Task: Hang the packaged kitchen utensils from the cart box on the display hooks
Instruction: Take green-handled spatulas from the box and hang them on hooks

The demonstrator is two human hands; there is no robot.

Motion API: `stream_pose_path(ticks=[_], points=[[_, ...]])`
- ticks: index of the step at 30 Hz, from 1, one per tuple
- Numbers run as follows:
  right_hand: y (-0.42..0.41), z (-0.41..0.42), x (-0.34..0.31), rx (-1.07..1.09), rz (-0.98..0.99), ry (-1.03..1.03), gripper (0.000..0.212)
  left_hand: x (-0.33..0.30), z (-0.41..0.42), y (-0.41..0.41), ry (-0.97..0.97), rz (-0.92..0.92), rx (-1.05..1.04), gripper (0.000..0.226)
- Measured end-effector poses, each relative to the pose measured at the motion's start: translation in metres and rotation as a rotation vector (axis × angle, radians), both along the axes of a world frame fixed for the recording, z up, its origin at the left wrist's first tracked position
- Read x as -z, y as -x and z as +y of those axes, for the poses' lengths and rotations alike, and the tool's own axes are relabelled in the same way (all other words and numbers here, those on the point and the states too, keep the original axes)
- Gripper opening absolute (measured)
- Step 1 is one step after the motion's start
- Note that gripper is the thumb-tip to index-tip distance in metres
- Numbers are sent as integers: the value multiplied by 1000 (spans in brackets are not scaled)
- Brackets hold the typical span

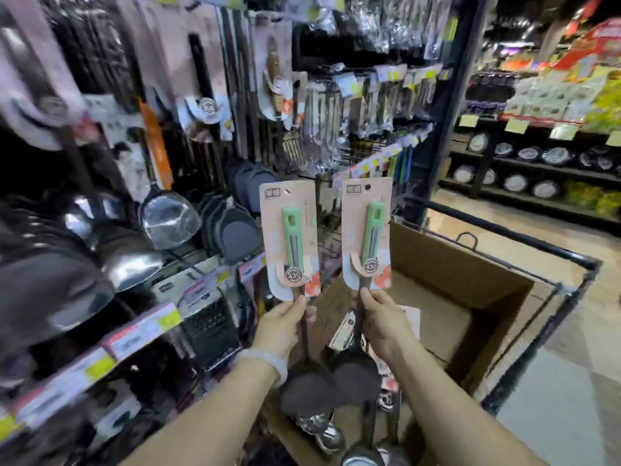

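Observation:
I hold two packaged utensils upright, each with a green handle on a beige card and a dark head pointing down. My left hand grips the shaft of the left utensil. My right hand grips the shaft of the right utensil. Both dark heads hang over the open cardboard cart box, where more metal utensils lie. The display hooks with hanging packaged utensils fill the wall ahead and to the left.
Steel ladles and spatulas hang at the left above a shelf edge with price tags. A grater sits below. The black cart frame surrounds the box. An aisle floor and shelves of pans lie to the right.

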State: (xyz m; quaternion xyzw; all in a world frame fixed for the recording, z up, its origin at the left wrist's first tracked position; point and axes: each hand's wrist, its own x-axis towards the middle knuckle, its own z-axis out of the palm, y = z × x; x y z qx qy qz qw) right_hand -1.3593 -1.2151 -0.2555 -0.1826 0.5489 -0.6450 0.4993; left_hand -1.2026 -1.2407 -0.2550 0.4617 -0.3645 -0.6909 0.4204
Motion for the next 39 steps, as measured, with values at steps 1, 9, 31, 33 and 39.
stream_pose_path(ticks=[1, 9, 31, 33, 39], points=[[-14, 1, -6, -38, 0, 10, 24, -4, 7, -16, 8, -3, -43, 13], [-142, 9, -57, -437, -33, 127, 19, -56, 56, -140, 159, -11, -349, 16], [-455, 66, -185, -889, 32, 391, 22, -138, 204, -400, 300, -95, -916, 16], [-466, 64, -199, -883, 10, 391, 21, -140, 206, -410, 314, -85, -926, 17], [-479, 54, -209, -894, 18, 319, 19, -143, 207, -422, 331, -41, -907, 16]])
